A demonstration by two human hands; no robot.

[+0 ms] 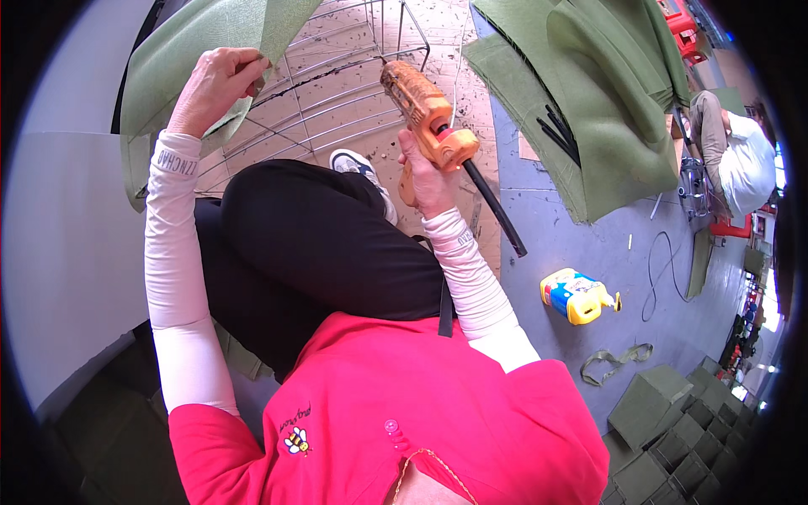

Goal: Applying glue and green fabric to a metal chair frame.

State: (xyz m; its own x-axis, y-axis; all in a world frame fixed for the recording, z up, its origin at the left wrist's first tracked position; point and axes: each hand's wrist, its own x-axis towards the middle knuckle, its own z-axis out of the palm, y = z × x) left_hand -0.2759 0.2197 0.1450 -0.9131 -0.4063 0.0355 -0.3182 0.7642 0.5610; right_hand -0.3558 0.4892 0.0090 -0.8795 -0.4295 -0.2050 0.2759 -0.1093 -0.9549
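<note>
We saw the two hands well apart: the left hand [217, 88] pinched the edge of the green fabric [172, 80] between thumb and fingers at the upper left, beside the wire frame [418, 27], while the right hand [429, 172] was wrapped round the handle of the orange glue gun [421, 105], whose stained nose pointed up toward the wires; whether its tip touched them, we could not tell. We judged the fabric light and pliable, with some body, yet apt to sag or fold, so a pinch close to the edge suited it. The gun looked rigid and rather heavier; we supposed its nose hot, and reckoned the handle the safe hold, clear of the black glue stick [497, 209] jutting from its rear.
</note>
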